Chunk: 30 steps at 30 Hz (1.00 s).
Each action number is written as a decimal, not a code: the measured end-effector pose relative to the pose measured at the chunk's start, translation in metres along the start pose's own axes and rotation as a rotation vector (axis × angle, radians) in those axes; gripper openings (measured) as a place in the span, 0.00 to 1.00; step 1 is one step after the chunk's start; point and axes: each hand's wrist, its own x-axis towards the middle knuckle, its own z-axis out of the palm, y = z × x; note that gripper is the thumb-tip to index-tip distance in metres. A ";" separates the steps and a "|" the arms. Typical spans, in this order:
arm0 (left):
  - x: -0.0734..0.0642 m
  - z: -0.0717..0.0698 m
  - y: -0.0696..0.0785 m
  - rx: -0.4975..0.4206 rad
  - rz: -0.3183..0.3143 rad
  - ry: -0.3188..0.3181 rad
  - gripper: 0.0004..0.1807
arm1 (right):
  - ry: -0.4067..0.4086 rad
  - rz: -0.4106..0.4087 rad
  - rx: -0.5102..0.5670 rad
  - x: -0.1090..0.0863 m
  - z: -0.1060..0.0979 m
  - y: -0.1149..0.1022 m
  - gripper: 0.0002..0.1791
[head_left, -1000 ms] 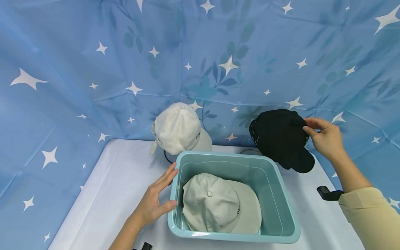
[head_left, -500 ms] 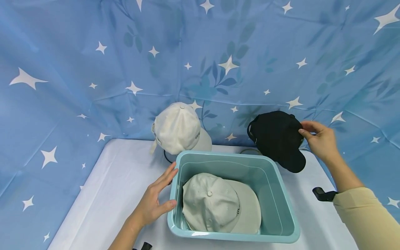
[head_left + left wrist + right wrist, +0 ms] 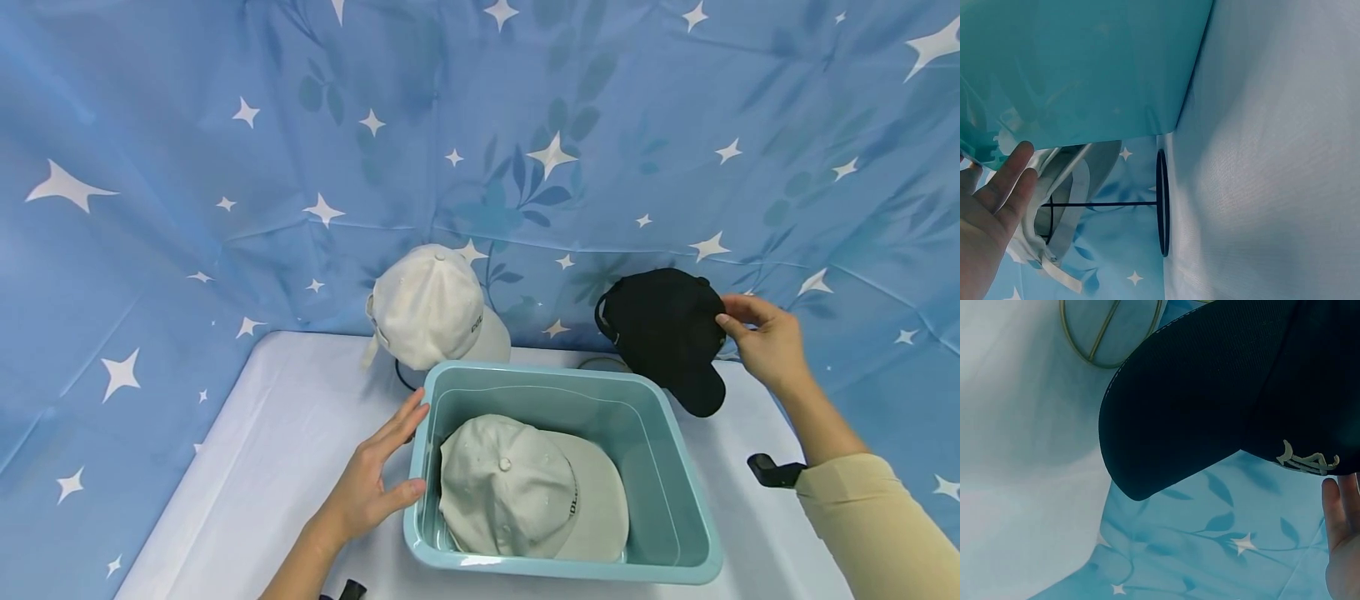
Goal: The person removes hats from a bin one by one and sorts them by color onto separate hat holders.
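Note:
My left hand [image 3: 371, 479] has its fingers extended against the left side of a teal plastic tub [image 3: 678, 467]. In the tub lies a pale grey-green baseball cap [image 3: 502, 492], brim to the right. At the back right, my right hand [image 3: 768, 337] pinches the crown of a black baseball cap [image 3: 663, 325] between thumb and fingers. That cap sits raised at the wire stand, its brim pointing down toward the front. In the right wrist view, fingertips [image 3: 1332, 500] meet the cap just below a light embroidered logo [image 3: 1307, 459]; the thumb is hidden there.
A white baseball cap [image 3: 427, 304] hangs on a black wire stand [image 3: 1163, 203] behind the tub's left corner. The other stand's round wire base [image 3: 1091, 359] shows below the black cap. A blue star-patterned curtain [image 3: 480, 125] backs the white table [image 3: 300, 400].
The black cap has turned and shifted slightly left and down, its brim swinging left. My right hand has moved left with it. My left hand and the tub stay put.

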 end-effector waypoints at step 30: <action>0.000 0.000 0.000 0.002 -0.023 -0.002 0.43 | -0.044 -0.005 -0.009 -0.021 -0.033 -0.044 0.25</action>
